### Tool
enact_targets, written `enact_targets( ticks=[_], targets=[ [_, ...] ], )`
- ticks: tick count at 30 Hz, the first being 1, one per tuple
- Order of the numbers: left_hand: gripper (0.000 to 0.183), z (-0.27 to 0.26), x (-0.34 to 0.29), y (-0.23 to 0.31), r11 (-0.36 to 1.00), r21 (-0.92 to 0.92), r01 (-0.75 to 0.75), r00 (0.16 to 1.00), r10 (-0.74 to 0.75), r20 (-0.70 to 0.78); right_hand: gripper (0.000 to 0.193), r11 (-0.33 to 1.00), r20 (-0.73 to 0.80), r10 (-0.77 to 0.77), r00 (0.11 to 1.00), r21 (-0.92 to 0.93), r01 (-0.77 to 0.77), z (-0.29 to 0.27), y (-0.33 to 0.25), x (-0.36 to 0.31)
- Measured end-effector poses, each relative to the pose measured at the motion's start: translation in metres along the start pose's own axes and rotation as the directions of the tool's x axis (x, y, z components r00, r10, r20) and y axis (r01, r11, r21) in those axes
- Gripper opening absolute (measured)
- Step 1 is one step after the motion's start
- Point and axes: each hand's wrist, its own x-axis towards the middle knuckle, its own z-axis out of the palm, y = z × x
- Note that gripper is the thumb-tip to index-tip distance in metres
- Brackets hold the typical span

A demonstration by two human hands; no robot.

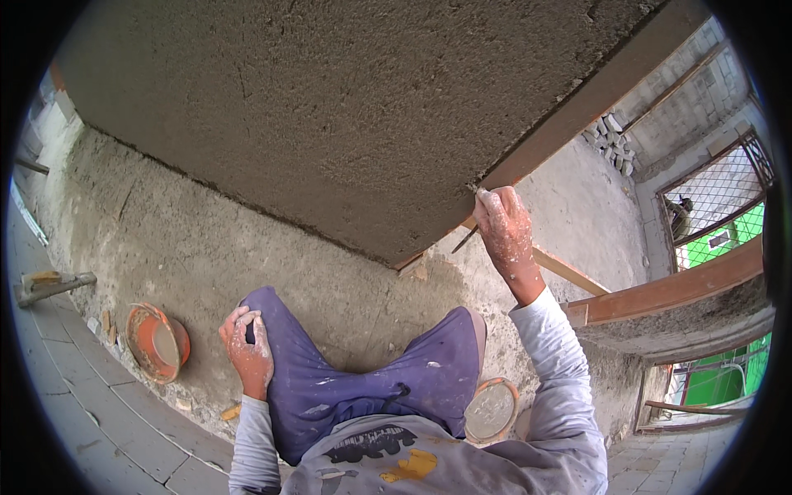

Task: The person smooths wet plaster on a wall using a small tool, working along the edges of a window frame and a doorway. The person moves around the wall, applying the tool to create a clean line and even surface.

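Note:
My right hand (505, 231) is closed at the lower right corner of the freshly plastered grey wall (330, 115). From beneath its fingers sticks a thin dark pointed tool (464, 240), most of which the hand hides. The fingertips touch the wet plaster edge, beside the brown wooden board (544, 144) along that edge. My left hand (247, 351) rests on my left knee, over the purple trousers (355, 384). Its fingers are curled; a dark spot shows between them, and I cannot make out what it is. Grey mortar specks both hands.
An orange bucket (157, 342) stands on the left, and a round container of grey mortar (488, 412) sits by my right leg. A wooden beam (676, 289) crosses at right. Broken blocks (610, 142) are heaped further off. A metal grille window (718, 198) is at the far right.

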Motion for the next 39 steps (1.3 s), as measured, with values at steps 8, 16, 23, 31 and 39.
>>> enact_targets(
  ticks=[8, 16, 23, 31, 39],
  targets=[
    [0.011, 0.001, -0.001, 0.000, 1.000, 0.000, -0.009, 1.000, 0.009, -0.007, 0.027, 1.000, -0.051, 0.010, 0.999, 0.028, -0.008, 0.008, 0.000, -0.002],
    [0.014, -0.001, -0.002, 0.002, 0.999, 0.007, -0.032, 0.999, 0.032, 0.024, 0.029, 1.000, 0.051, 0.012, 0.999, 0.013, -0.012, 0.031, 0.004, -0.034],
    [0.012, -0.001, -0.004, 0.004, 0.999, 0.007, -0.032, 0.999, 0.032, 0.006, 0.029, 0.999, -0.063, -0.005, 0.998, 0.038, 0.007, 0.029, 0.005, -0.021],
    [0.012, -0.002, -0.006, 0.005, 0.999, 0.027, -0.031, 0.999, 0.031, 0.018, 0.028, 0.999, 0.005, 0.010, 1.000, 0.039, -0.010, 0.051, 0.002, -0.047],
    [0.013, -0.003, -0.010, 0.005, 0.999, 0.006, -0.039, 0.999, 0.039, 0.003, 0.026, 0.999, -0.052, -0.013, 0.999, 0.044, 0.015, 0.053, 0.000, -0.043]
  ],
)
